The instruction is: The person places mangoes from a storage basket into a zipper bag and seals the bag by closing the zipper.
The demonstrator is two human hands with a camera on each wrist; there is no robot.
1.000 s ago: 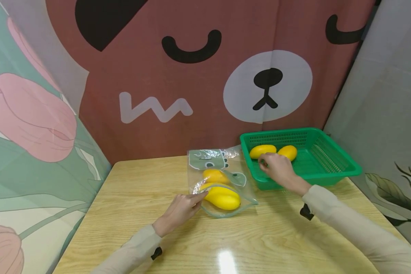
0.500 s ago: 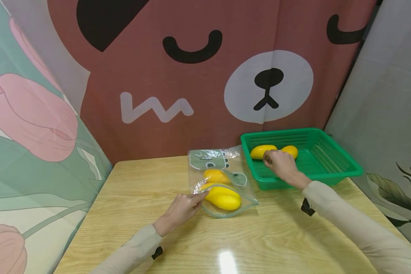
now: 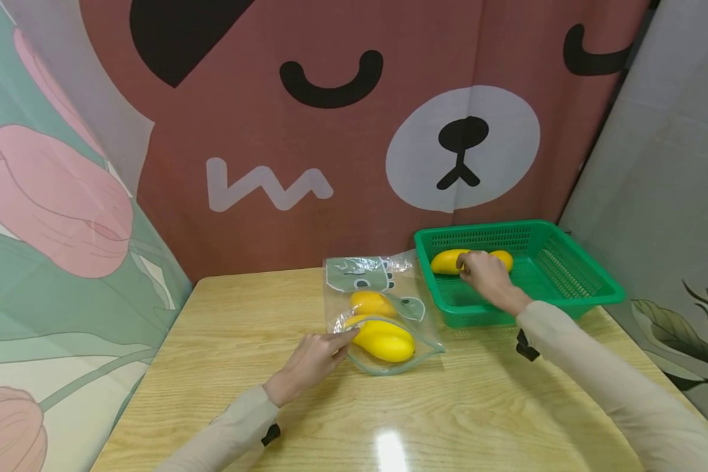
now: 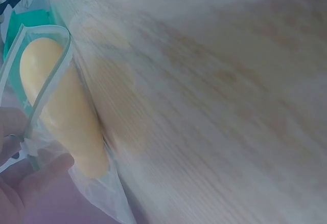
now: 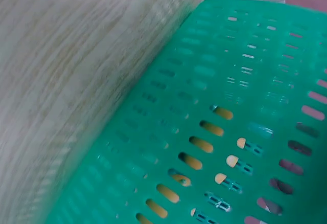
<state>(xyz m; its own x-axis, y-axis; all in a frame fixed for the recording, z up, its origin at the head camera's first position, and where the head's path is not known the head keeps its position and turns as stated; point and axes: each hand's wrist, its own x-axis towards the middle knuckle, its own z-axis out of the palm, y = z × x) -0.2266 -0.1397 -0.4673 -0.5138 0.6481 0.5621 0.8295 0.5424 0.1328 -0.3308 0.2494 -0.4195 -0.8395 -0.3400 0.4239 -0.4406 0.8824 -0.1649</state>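
A clear zip bag (image 3: 410, 334) with green printed shapes lies on the table, its mouth held apart. Inside it are yellow mangoes, one (image 3: 386, 341) near the mouth and another (image 3: 370, 303) behind. My left hand (image 3: 309, 367) pinches the bag's left edge; in the left wrist view, thumb and fingers grip the rim beside a mango (image 4: 71, 116). My right hand (image 3: 488, 276) is inside the green basket (image 3: 566, 288), fingers bent down between a left mango (image 3: 446, 262) and a right mango (image 3: 503, 259). Its fingertips are hidden, so contact is unclear.
The basket wall (image 5: 204, 81) fills much of the right wrist view, with yellow showing through its slots. A wooden table (image 3: 259, 301) carries everything. Behind stands a brown bear-print curtain (image 3: 354, 223), with printed cloth on both sides.
Over the last second my right hand has moved slightly right across the basket, from the left mango towards the right one. The left hand, bag and mangoes have stayed put.
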